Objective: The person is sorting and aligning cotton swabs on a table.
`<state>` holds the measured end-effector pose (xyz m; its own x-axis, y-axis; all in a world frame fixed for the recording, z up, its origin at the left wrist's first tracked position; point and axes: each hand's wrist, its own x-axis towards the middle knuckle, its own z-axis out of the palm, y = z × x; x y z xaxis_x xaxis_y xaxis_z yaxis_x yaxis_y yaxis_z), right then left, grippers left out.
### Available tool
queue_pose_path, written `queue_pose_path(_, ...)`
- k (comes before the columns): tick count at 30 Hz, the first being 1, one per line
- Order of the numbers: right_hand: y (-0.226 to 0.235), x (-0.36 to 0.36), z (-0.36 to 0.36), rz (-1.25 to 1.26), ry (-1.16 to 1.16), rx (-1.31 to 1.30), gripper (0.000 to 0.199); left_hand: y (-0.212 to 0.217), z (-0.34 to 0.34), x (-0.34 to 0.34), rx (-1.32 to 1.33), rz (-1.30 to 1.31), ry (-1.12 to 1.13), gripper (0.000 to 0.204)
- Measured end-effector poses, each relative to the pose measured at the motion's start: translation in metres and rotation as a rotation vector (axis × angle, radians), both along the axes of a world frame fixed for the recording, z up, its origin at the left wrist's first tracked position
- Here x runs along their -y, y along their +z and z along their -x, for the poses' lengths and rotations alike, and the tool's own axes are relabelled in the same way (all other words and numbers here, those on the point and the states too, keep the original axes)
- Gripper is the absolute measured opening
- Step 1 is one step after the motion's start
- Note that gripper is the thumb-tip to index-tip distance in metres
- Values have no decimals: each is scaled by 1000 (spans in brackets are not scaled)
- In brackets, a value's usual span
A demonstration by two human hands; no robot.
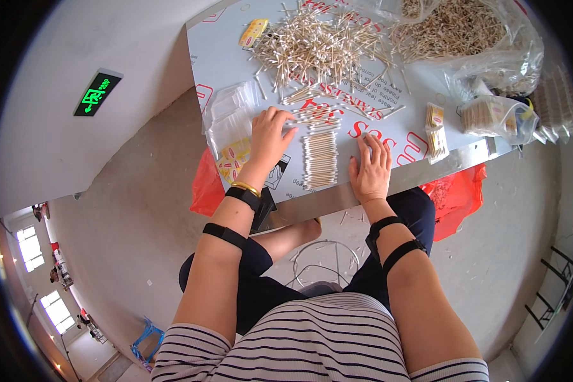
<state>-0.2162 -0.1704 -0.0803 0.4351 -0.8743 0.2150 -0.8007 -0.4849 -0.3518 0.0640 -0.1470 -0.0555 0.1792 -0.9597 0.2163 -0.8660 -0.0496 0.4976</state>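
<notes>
A neat row of cotton swabs, laid side by side, runs down the steel-topped table toward its near edge. Looser swabs lie across its far end. My left hand is beside that end, thumb and forefinger apart, fingertips at the tips of the swabs; no swab shows in its grasp. To the right of the row, my right hand rests on the tabletop with its fingers stretched out and nothing in them. Farther back spreads a big loose heap of cotton swabs.
Clear plastic bags and yellow labels lie left of my left hand. Filled small packs sit at right, near a large bag of swabs and a bagged stack. Red bags hang below the table edge.
</notes>
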Motion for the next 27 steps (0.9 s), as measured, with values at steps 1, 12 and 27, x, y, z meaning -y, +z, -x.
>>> queue_pose_path(1, 0, 0, 0, 1, -2, 1, 55, 1, 1, 3, 50, 9, -16, 28)
queue_pose_path(12, 1, 0, -1, -3, -3, 2, 56, 13, -36, 28, 114, -136, -261, 22)
queue_pose_path(27, 0, -1, 0, -17, -15, -4, 57, 25, -31, 30, 240, -129, -352, 15)
